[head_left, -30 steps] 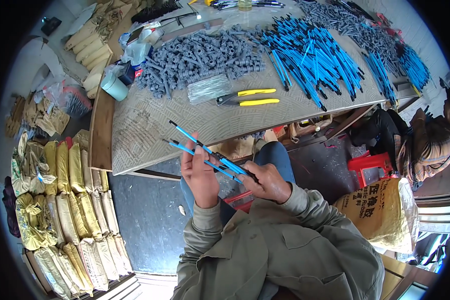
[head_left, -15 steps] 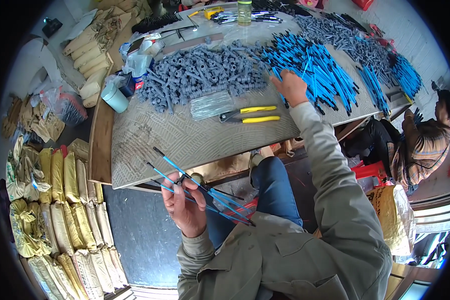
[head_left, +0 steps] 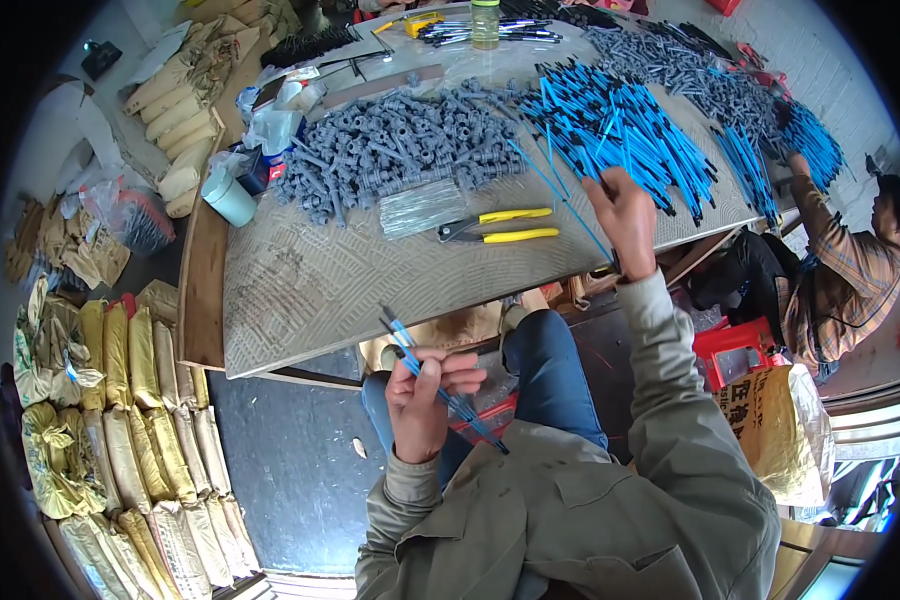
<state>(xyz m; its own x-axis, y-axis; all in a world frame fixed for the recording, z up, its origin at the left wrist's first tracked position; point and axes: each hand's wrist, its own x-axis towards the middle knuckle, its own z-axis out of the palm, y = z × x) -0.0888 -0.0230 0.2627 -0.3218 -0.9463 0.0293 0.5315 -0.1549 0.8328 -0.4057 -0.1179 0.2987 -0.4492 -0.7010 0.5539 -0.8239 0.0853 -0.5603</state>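
My left hand, above my lap, is closed around a small bundle of thin blue rods with dark tips. The bundle slants from upper left to lower right, and part of it is hidden by the fingers. At the table's front edge, my right hand pinches a thin blue rod, with perhaps a second one beside it. Just beyond that hand lies a large heap of blue rods with black ends. Left of the heap spreads a pile of grey plastic fittings.
Pliers with yellow handles and a bundle of clear thin strips lie on the table. A pale green cup stands at its left edge. At right, a co-worker reaches toward another blue heap. Filled sacks are stacked left.
My right hand has drawn back from the heap toward me, bringing blue rod with it. My left hand has moved right, and its rods, spread before, are gathered closer. The co-worker's arm now reaches forward.
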